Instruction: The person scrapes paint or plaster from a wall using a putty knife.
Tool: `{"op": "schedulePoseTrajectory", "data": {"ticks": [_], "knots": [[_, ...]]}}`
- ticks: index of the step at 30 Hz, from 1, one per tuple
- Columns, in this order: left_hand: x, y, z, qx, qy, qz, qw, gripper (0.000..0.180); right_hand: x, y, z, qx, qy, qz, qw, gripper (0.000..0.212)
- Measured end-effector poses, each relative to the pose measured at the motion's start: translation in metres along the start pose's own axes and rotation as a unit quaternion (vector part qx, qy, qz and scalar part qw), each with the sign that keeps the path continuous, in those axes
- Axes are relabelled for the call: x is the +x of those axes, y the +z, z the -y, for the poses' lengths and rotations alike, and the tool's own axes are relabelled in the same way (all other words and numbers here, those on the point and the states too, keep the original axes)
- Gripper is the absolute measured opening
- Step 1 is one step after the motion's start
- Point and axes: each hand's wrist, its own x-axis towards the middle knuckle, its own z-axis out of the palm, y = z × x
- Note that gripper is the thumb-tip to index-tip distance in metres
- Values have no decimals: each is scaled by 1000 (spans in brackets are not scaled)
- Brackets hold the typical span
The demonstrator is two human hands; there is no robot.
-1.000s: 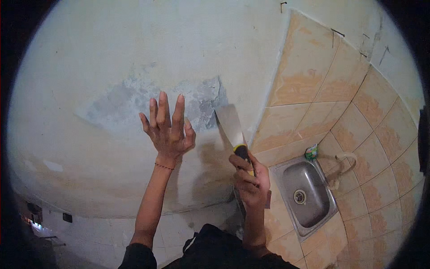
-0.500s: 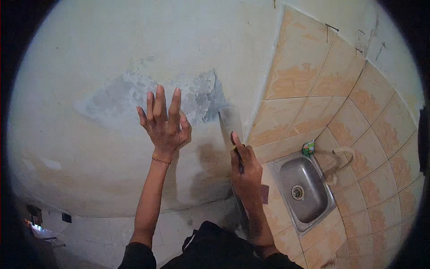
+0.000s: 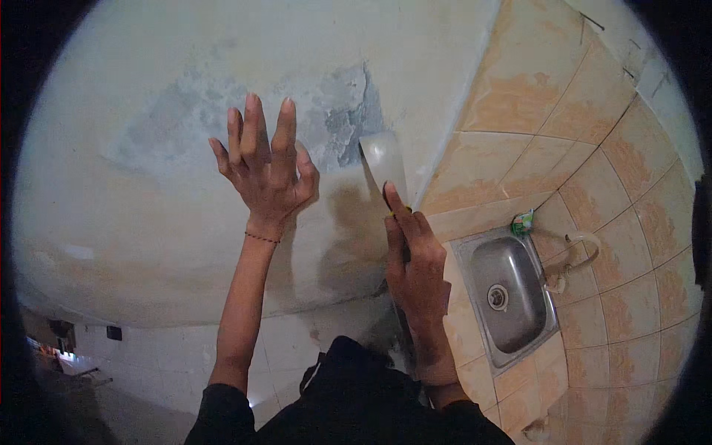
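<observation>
Head view: left hand (image 3: 267,185) up in front of the wall (image 3: 148,230), back of hand to camera, fingers (image 3: 283,137) spread wide, nothing in them. Overlaps the lower part of a grey bare patch (image 3: 163,122) where paint is off. Dark thin bracelet (image 3: 262,238) on that wrist. Right hand (image 3: 419,271): fingers wrapped round the scraper handle, index stretched up toward the blade. Scraper (image 3: 384,159) points up, blade at the patch's lower right end, beside the flaking edge; can't tell if it's pressing. To the right: orange-cream tiles (image 3: 538,93), steel sink (image 3: 519,322) set in the tiled counter (image 3: 469,334), green packet (image 3: 523,222) at its far corner, pale curved tap (image 3: 589,241) alongside.
</observation>
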Motion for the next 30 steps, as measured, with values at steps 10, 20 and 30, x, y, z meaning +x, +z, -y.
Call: {"op": "schedulePoseTrajectory", "data": {"ticks": [10, 20, 30], "knots": [[-1, 6, 2, -9, 6, -28, 1000, 60, 7, -6, 11, 5, 9, 12, 1000, 47], [-2, 4, 3, -4, 5, -27, 1000, 56, 2, -7, 16, 1, 31, 37, 999, 47], [-3, 3, 1, -12, 2, -19, 1000, 57, 5, -9, 11, -8, 2, 19, 1000, 46]]}}
